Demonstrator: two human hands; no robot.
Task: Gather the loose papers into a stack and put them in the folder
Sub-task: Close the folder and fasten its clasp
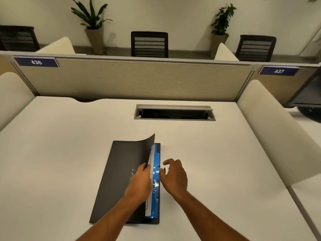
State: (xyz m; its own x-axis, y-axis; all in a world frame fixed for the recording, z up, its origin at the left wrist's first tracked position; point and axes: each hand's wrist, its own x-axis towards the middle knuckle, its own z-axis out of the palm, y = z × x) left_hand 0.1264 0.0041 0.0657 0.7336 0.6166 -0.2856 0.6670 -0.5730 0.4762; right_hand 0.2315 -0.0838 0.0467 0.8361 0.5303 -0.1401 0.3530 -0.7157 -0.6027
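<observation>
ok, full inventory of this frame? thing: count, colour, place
folder: 1, black, desk centre, cover partly lifted
papers: white stack plus blue sheets, count unclear, inside folder
desk: 1, white
cable hatch: 1, grey, open, far side of desk
partition: 1, beige, behind desk
number plates: 2, blue, 436 and 437, on partition
office chairs: 3, black, beyond partition
potted plants: 2, green, by wall
left hand: grip on cover edge
right hand: beside folder, fingers loose

one head-worn wide-angle view looks forward and down from the near edge of the table (69,153), close above the hands, reaching far to the partition (135,79) and chairs beyond.
</observation>
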